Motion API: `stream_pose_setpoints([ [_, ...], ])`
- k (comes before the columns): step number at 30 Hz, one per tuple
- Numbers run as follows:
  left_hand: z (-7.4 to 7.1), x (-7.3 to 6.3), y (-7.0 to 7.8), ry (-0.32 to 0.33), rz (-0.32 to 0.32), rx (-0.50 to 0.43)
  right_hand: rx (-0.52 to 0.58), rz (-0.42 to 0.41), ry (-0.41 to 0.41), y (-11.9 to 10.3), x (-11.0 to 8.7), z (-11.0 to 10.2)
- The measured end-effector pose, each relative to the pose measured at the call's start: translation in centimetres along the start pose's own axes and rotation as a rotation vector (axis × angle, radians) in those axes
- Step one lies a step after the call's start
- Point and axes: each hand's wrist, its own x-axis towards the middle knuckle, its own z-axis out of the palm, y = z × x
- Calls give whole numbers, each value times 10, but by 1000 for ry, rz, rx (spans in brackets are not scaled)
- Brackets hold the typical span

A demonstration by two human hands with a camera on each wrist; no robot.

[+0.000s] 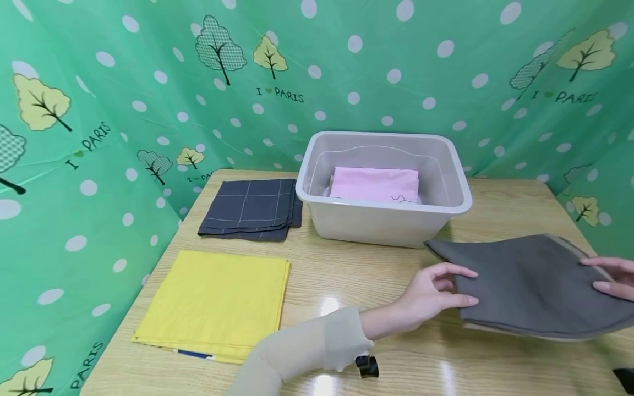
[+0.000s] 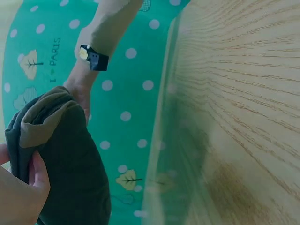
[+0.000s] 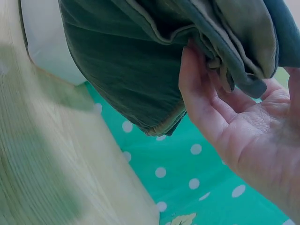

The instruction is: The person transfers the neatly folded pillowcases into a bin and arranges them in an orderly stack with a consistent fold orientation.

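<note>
A folded dark grey cloth (image 1: 532, 286) with a beige underside is held up off the right part of the table. My left hand (image 1: 423, 297) pinches its left edge between thumb and fingers. At the opposite edge my right hand (image 1: 614, 278) grips it, partly cut off by the head view's border. In the right wrist view, several grey and beige layers of the cloth (image 3: 126, 70) hang over the right hand's fingers (image 3: 201, 93). The left wrist view shows the left thumb (image 2: 40, 173) against the grey cloth (image 2: 75, 164), near a beige fold.
A light grey plastic bin (image 1: 366, 223) stands at the back with a folded pink cloth (image 1: 373, 184) inside. Left of it lies a folded dark checked cloth (image 1: 247, 206). A folded yellow cloth (image 1: 218, 302) lies at the front left of the wooden table (image 1: 317, 264). Green curtain (image 1: 356, 82) hangs behind.
</note>
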Motion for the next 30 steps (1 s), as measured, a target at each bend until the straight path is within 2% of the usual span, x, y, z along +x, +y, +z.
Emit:
stream_pose_setpoints([
  [4,-5,-7,4,-8,31,24,4,-90,1,-3,0,3],
  [9,-12,-15,10,-18,42,17,-5,-78,-6,-17,-1,11],
  [12,-17,-21,14,-32,45,2,87,-88,-27,-27,-2,18],
  [19,-28,-34,20,-42,83,-35,330,-253,-112,-39,2,31],
  [24,-35,-44,26,-35,93,-70,359,-267,-91,-45,1,39],
  [30,-44,-55,33,-28,51,-57,445,-279,-104,-54,2,49],
])
